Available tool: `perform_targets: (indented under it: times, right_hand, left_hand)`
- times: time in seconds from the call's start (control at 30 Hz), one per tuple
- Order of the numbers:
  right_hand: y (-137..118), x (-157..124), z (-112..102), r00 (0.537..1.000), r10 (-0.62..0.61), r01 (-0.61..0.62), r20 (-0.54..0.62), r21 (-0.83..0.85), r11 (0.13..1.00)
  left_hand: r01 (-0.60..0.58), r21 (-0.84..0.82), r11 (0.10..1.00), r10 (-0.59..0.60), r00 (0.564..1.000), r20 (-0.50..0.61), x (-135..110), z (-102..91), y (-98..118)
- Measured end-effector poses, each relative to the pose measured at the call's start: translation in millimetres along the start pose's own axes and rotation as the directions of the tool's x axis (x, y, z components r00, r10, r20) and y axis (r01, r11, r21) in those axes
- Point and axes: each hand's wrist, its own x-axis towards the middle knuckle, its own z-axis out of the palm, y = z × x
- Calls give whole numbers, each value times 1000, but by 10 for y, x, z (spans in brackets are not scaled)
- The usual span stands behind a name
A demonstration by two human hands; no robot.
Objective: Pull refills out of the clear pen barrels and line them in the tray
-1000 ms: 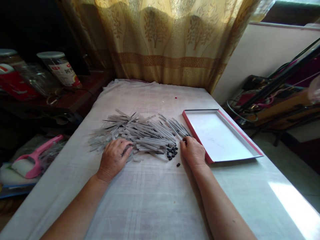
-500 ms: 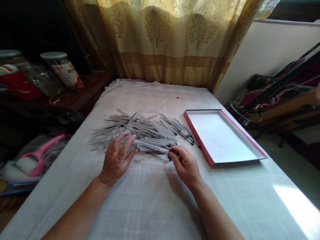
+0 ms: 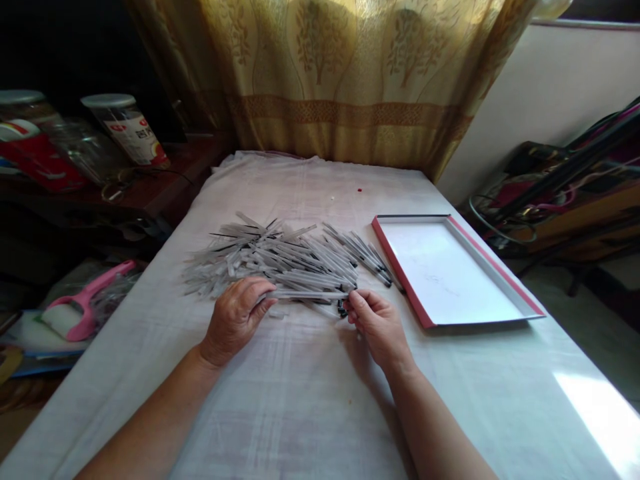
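Observation:
A slim translucent pen [image 3: 307, 295] lies level between my two hands, in front of the pile. My left hand [image 3: 237, 317] pinches its left end between thumb and fingers. At its right end, the thumb and forefinger of my right hand [image 3: 375, 323] are closed on the tip, which they hide. Just behind is a loose heap of clear pens [image 3: 280, 253], many with dark refills or black ends. Several pens with black tips [image 3: 365, 257] lie side by side to the right of the heap. Small black pieces [image 3: 342, 308] rest beside my right fingers.
A shallow white box lid [image 3: 435, 267] with red sides lies to the right. The table [image 3: 300, 413] has a white cloth. A tiny red piece [image 3: 359, 191] lies farther back. Jars [image 3: 125, 130] stand on a dark shelf at left, above a pink-handled roller [image 3: 87, 303].
My left fingers, spread over the heap before, have closed on the pen's left end. The pen is now held between both hands. The view has shifted slightly.

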Motion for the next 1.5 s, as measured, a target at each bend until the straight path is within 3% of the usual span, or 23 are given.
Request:
perform_targets:
  times: [0.13, 0.23, 0.4, 0.5, 0.63, 0.77, 0.93, 1.1, 1.23, 1.5]
  right_hand:
    - [-22, -10, -8, 999, -50, 50, 18, 22, 999]
    - [-18, -15, -9, 997, -73, 72, 28, 40, 997]
    - [8, -17, 11, 997, -70, 70, 26, -5, 998]
    - [22, -10, 32, 998, -55, 55, -9, 22, 998]
    - [24, -8, 59, 999, -4, 9, -46, 102, 995]
    - [14, -23, 77, 996, 81, -74, -32, 179, 981]
    - [10, -23, 82, 998, 66, -62, -15, 192, 980]
    - [28, 3, 64, 994, 80, -63, -70, 211, 975]
    - [28, -5, 60, 998, 53, -44, -45, 183, 982]
    - [27, -14, 47, 999, 5, 0, -39, 132, 991]
  left_hand:
    - [62, -48, 997, -59, 997, 47, 10, -15, 16]
    - [199, -123, 972, -178, 971, 159, 12, -39, 35]
    - [423, -286, 860, -355, 898, 260, -4, -36, 48]
    - [490, -392, 779, -389, 867, 310, -17, -1, 62]
    - [430, -357, 829, -322, 890, 324, -29, 33, 84]
    - [283, -237, 929, -225, 943, 245, -27, 21, 77]
    - [178, -235, 956, -135, 973, 187, -8, -22, 71]
    - [211, -230, 950, -161, 962, 218, -19, -10, 118]
    - [184, -215, 959, -140, 969, 203, -17, -15, 119]
    - [403, -274, 873, -329, 902, 281, -4, -37, 120]
